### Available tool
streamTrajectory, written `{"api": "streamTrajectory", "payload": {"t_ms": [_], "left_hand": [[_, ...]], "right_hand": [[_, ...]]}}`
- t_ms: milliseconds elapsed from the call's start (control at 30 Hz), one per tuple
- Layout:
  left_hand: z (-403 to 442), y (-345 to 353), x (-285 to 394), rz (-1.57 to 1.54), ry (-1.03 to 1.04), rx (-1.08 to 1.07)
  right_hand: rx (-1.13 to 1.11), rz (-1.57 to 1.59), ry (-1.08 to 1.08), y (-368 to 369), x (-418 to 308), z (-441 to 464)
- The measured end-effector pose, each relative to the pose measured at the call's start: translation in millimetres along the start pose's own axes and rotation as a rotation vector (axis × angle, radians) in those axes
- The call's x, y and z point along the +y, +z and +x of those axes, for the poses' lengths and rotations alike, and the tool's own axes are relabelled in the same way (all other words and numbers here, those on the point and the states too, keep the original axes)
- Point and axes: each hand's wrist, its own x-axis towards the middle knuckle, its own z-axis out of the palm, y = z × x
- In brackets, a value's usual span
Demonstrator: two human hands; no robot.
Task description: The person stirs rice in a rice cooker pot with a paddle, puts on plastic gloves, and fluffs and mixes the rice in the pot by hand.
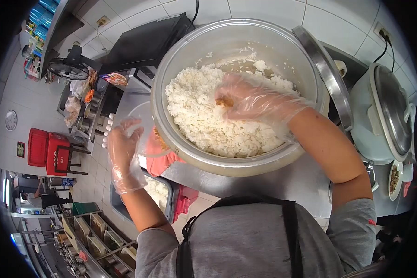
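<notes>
A large round metal pot (204, 160) holds a heap of white rice (194, 102). Over the rice is my right hand (238, 97) in a clear plastic glove, its fingers curled round a small brown piece of food (224, 102). Left of the pot, my left hand (124, 139), also gloved in clear plastic, has its fingers apart and nothing in it. Beside it a clear round container (141, 111) is partly hidden by the pot. A pink cloth (160, 157) lies below the pot's left side.
A round lid (326, 78) leans at the pot's right, near a lidded cooker (373, 116). Below left, a grey bin (172, 192) contains rice. A black appliance (141, 46) stands behind. Far left, a person (37, 199) stands near red boxes (51, 150).
</notes>
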Motion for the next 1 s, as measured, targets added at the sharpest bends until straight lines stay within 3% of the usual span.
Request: {"api": "streamTrajectory", "payload": {"t_ms": [33,233,367,467,533,633,733,867,1000], "left_hand": [[-2,1,1,0.104,0.045,0.024],[15,18,53,-0.293,0.242,0.064],[27,27,120,-0.304,0.346,-0.280],[61,56,133,-0.393,0.399,-0.577],[91,86,128,-0.375,0.559,-0.709],[114,102,140,-0.316,0.616,-0.942],[120,118,137,-0.378,0.432,-1.106],[113,119,129,-0.616,0.320,-1.115],[111,109,133,-0.679,0.232,-1.172]], "right_hand": [[-0.008,0.039,0.018,-1,1,1],[0.013,-0.067,0.052,8,9,14],[0.077,0.076,0.277,5,8,14],[0.148,0.394,0.314,-3,9,7],[0.068,0.420,0.314,-11,18,11],[-0.020,0.397,0.306,-21,25,17],[-0.038,0.446,0.320,-28,20,14],[-0.017,0.556,0.372,-32,21,13],[0.015,0.389,0.329,-20,52,22]]}}
